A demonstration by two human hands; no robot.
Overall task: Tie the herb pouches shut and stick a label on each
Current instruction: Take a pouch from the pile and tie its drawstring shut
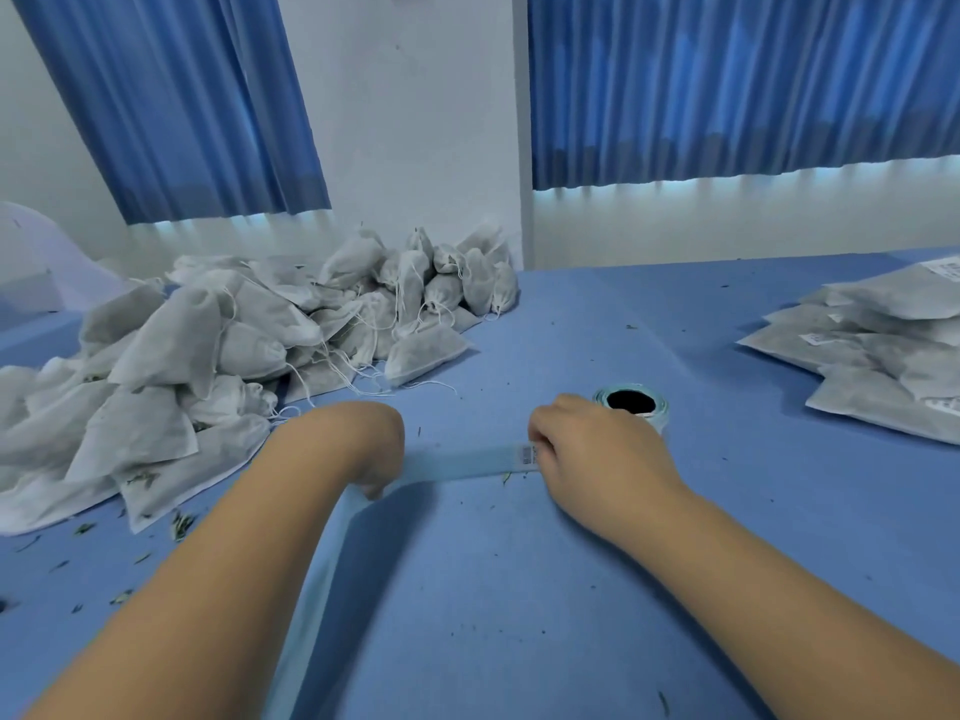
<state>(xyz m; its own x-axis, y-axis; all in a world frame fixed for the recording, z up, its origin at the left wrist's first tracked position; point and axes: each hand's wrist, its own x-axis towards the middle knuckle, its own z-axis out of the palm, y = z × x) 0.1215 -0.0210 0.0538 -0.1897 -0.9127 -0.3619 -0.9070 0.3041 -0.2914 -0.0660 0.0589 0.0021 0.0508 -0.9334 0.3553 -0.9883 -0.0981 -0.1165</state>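
Judging from how things lie, the task is taken to be partly done. At the right edge of the frame a flat stack of labelled pouches (883,350) is seen, white labels showing on several. At the left and upper middle a far larger heap of pouches (208,345) is piled with drawstrings trailing. Some necks there look drawn shut, but no labels can be made out, and whether every one is tied cannot be told. Most of the labelling is therefore judged to remain.

In the lower middle, a pale label strip (457,462) is stretched across the blue table (519,589) from the label roll (655,407). One end of it is gripped under the curled fingers of the left hand (371,449), with the loose tail running down toward the bottom edge. A printed label (525,453) on the strip appears to be pinched by the fingertips of the right hand (592,449), just in front of the roll. No pouch is held in either hand. Herb crumbs (179,524) are scattered at the lower left.
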